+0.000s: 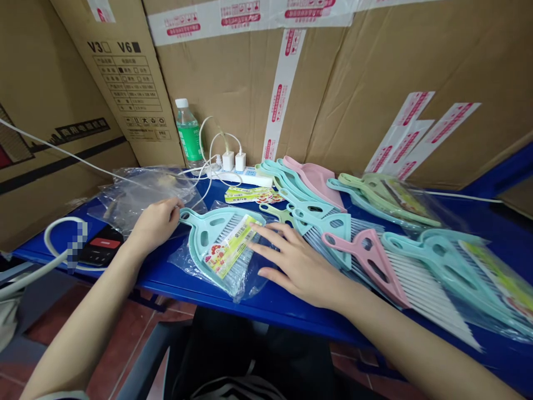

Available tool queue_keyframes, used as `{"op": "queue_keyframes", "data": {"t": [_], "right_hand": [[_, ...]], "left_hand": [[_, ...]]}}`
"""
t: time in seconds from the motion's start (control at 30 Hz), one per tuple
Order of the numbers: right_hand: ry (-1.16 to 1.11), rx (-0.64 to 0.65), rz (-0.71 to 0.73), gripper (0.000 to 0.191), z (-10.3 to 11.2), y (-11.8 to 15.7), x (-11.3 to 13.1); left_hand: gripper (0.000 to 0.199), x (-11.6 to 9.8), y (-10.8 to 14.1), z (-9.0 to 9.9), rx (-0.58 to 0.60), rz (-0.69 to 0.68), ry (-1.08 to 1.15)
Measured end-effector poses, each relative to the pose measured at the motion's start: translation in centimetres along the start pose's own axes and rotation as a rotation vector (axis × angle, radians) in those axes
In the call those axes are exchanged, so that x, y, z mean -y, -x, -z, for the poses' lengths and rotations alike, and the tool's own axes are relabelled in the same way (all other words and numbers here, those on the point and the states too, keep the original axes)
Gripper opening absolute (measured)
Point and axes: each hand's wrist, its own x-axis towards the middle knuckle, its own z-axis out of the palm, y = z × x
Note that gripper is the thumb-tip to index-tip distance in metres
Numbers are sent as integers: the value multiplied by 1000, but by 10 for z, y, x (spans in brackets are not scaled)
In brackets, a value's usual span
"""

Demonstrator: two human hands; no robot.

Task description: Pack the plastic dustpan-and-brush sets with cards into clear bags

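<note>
Running in from the left, a white cable (pixel 62 244) looped beside a black handheld device (pixel 100 247), both kept near the edge of the blue table (pixel 266 303), apart from the hands. Loose clear plastic bags (pixel 141 197) lay heaped behind them, within easy reach. At the far side, a water bottle (pixel 188 133) and a white power strip (pixel 250 178) with two chargers stood against cardboard cartons (pixel 233 72), seemingly out of the way.

The left hand (pixel 156 225) curled around the handle end of a teal dustpan (pixel 200 250), which lay on an opened clear bag (pixel 187 269) near the table's near edge. A white-bristled brush (pixel 239 261) sat nested in the pan beneath a yellow-green paper label (pixel 231 247). The right hand (pixel 300 266), well apart from the left, spread flat across the brush and label, apparently steadying the set from its other end.

Farther right, pink, teal and pale green dustpan sets (pixel 366 261) lay overlapped in rows, probably grouped for easy reach.
</note>
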Motion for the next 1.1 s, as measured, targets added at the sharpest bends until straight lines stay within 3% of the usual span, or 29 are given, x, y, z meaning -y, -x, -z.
{"op": "queue_keyframes", "data": {"t": [0.17,0.5,0.67,0.77,0.93,1.1], "right_hand": [[-22,31,-14,47,-1,0,-1],[-11,43,8,35,2,1,-5],[64,68,-1,46,-1,2,-8],[71,92,-31,54,-5,3,-10],[56,108,-72,63,-9,4,-13],[92,102,-73,59,-8,3,-13]], "left_hand": [[37,-1,0,0,11,10,-3],[37,-2,3,-1,-15,11,-67],[36,-3,5,0,-67,-8,-93],[37,-4,5,-2,-74,-131,-26],[40,-7,8,-7,-28,-453,149],[38,-6,8,-9,6,-553,238]]}}
